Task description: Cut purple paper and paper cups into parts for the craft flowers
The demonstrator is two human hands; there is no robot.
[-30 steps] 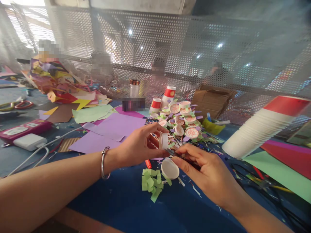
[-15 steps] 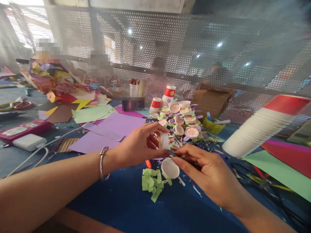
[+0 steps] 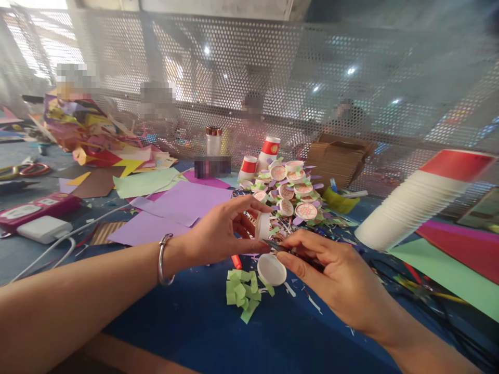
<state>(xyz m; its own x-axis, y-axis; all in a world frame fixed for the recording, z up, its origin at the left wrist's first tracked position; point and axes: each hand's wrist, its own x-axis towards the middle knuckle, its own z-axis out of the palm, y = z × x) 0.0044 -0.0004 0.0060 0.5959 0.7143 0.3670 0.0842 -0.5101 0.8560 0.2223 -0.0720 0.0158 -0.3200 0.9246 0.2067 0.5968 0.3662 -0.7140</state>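
Fingers of the left hand (image 3: 218,234) pinch a white cup piece (image 3: 262,226) upright just above the blue bench (image 3: 202,322). The right hand (image 3: 335,275) closes its fingers round a dark pointed tool (image 3: 281,248), its tip at the piece's lower edge. A white cup base (image 3: 272,270) lies just below, beside green paper scraps (image 3: 241,292). Behind sits a pile of decorated cup bases (image 3: 293,192).

My left grip (image 3: 218,234) pinches a smooth white paper disc (image 3: 262,226); my right grip (image 3: 339,280) holds dark metal scissors (image 3: 275,245). Shiny metal bangle (image 3: 162,259). Matt green paper scraps (image 3: 241,293) on the matt blue bench (image 3: 202,332).
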